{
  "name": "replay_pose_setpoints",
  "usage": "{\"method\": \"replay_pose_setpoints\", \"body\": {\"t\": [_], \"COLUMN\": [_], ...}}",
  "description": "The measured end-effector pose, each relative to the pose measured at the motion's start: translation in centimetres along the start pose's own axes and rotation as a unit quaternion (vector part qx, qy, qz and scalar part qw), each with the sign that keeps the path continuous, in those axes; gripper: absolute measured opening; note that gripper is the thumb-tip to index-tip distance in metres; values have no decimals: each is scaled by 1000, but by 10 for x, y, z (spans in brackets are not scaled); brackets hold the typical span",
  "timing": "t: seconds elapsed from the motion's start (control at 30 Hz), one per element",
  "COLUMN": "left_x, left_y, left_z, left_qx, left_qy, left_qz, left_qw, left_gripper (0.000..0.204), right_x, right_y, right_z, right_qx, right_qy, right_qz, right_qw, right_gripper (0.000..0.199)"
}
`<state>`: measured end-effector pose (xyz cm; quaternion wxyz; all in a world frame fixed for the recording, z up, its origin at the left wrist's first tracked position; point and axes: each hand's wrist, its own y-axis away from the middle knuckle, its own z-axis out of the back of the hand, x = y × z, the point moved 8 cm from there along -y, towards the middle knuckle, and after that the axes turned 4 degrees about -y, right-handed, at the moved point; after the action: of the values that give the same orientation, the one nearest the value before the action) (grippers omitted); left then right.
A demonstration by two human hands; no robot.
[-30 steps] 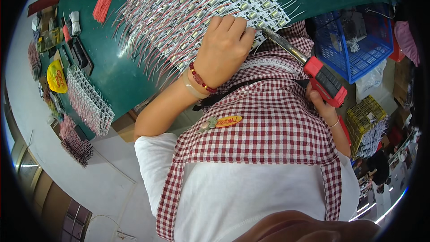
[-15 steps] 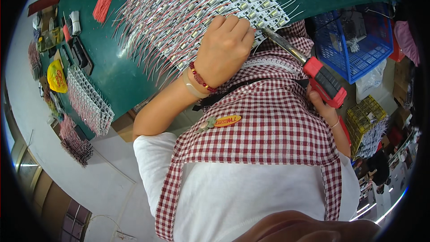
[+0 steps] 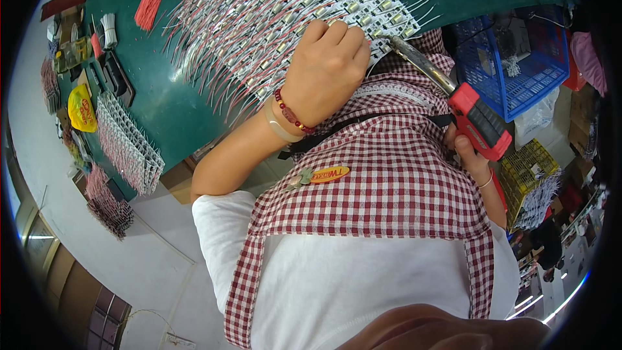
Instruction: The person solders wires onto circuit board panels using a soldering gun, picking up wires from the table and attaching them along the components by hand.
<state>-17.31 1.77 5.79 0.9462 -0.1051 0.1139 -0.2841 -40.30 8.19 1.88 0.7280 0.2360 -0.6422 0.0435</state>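
My left hand point(image 3: 329, 68) is over the near edge of a panel of small circuit boards point(image 3: 324, 1), its fingers curled together. Whatever its fingertips pinch is hidden behind the hand. The boards lie in rows on the table, with small metal cylinders and many red and white wires. In my right hand point(image 3: 472, 159) is a red and black soldering gun point(image 3: 481, 122), gripped below its body. Its long metal barrel points up and left, with the tip at the panel's near right edge, close to my left fingers. Whether the tip touches a board I cannot tell.
The green table point(image 3: 175, 113) carries a bundle of red wires point(image 3: 149, 8), a yellow packet point(image 3: 81, 109) and a stack of wired boards point(image 3: 129, 146) on the left. To the right are a blue basket point(image 3: 495, 87) and a yellow crate point(image 3: 532, 172).
The soldering gun has shifted a little to the right, its tip drawing slightly away from my left fingers. My left hand has barely moved.
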Motion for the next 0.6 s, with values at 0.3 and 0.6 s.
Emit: {"method": "replay_pose_setpoints", "body": {"t": [0.3, 0.6], "left_x": [1, -7], "left_y": [4, 13], "left_z": [7, 0], "left_qx": [-31, -54], "left_qy": [-41, 100], "left_qz": [52, 50], "left_qw": [997, 992], "left_gripper": [17, 22], "right_x": [-2, -12], "right_y": [6, 14], "right_z": [3, 16], "right_qx": [-28, -22], "right_qy": [-46, 28], "right_qz": [-11, 14], "right_qw": [999, 999], "right_gripper": [27, 23]}}
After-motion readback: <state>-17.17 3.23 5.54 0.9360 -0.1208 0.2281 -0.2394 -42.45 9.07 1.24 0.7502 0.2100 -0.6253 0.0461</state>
